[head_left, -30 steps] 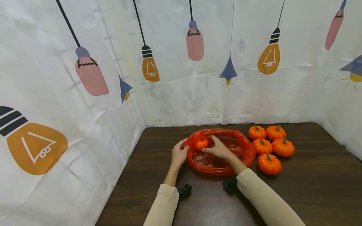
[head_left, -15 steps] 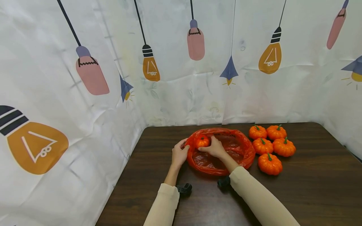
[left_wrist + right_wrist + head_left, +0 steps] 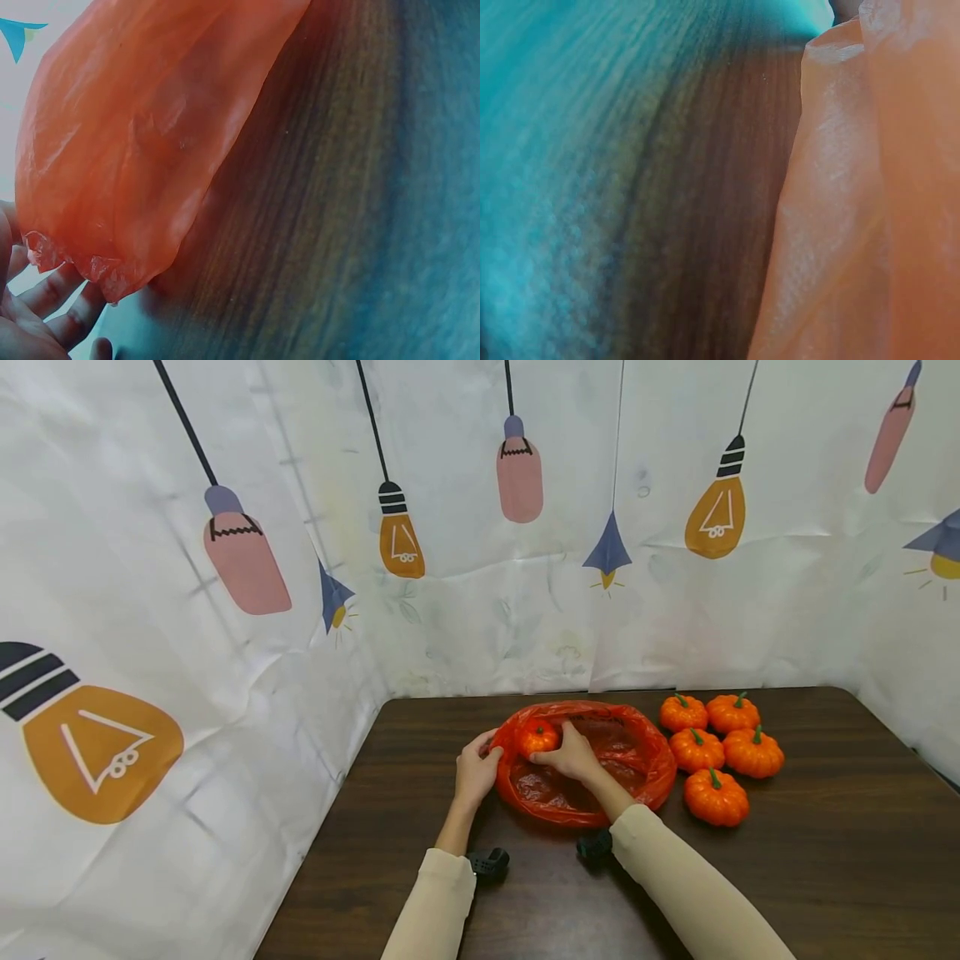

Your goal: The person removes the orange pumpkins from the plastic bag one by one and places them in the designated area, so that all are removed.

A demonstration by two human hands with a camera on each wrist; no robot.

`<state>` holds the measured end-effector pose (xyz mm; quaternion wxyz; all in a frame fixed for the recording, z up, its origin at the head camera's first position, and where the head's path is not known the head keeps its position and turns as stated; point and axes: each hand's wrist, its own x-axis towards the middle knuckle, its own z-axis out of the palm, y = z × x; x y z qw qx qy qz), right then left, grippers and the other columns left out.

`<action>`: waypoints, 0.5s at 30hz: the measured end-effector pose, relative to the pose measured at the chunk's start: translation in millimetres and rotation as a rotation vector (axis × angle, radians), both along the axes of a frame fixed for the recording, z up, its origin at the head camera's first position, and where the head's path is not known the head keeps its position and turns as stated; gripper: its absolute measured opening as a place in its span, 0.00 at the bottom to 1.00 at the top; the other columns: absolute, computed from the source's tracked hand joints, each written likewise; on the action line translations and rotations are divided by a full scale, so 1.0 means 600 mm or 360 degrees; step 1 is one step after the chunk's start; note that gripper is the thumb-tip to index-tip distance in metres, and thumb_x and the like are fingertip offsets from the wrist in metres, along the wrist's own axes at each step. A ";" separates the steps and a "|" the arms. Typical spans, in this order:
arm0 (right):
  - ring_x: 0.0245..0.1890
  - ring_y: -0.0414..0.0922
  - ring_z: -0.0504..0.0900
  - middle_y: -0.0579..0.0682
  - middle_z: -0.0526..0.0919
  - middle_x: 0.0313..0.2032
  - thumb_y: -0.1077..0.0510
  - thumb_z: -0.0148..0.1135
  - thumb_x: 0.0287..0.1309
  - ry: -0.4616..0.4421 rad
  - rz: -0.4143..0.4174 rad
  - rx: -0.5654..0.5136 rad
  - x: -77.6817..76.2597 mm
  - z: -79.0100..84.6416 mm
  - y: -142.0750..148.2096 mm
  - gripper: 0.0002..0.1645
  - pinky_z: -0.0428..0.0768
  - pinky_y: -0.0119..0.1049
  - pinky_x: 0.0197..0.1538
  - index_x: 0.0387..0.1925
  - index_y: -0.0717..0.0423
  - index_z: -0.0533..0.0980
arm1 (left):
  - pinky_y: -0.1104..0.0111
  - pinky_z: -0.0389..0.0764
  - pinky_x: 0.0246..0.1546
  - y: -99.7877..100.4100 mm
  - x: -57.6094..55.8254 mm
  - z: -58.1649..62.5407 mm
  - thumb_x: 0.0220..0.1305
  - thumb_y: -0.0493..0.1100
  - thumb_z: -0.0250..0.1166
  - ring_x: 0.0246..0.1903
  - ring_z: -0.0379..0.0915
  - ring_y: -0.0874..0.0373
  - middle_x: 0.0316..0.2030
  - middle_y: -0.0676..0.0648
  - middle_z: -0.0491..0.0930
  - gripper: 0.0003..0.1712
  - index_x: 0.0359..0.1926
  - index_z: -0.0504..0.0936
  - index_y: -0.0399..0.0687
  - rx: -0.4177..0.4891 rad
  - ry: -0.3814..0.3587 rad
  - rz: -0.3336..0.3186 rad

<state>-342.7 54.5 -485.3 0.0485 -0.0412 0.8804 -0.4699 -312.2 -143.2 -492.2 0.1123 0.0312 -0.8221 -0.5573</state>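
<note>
A red plastic bag (image 3: 570, 816) stands wide open on the table, its rim spread in a ring. Inside, at its left side, is a small orange pumpkin (image 3: 537, 737). My left hand (image 3: 476, 770) pinches the bag's left rim, thumb over the edge and fingers outside; the left wrist view shows its fingers beside the crinkled bag edge. My right hand (image 3: 573, 755) reaches into the bag and grips the pumpkin from the right, thumb at the front and fingers at the back. In the right wrist view the bag wall (image 3: 832, 195) hides that hand.
Several orange pumpkins (image 3: 716, 797) with green stems sit in a cluster just right of the bag. Dark wood tabletop (image 3: 847, 843) spreads to the right and in front. A white curtain (image 3: 480, 635) printed with lamps and bulbs hangs behind and at the left.
My right hand has moved left inside the bag, from beside the pumpkin to a grip on it. The left hand keeps its place at the rim.
</note>
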 end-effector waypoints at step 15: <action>0.65 0.64 0.73 0.68 0.71 0.67 0.49 0.80 0.50 0.0097 0.0053 0.0064 0.014 0.007 0.024 0.53 0.71 0.59 0.67 0.69 0.63 0.60 | 0.58 0.85 0.47 0.002 -0.001 0.000 0.68 0.40 0.64 0.49 0.84 0.50 0.51 0.44 0.88 0.19 0.58 0.86 0.56 -0.0012 0.0005 0.0013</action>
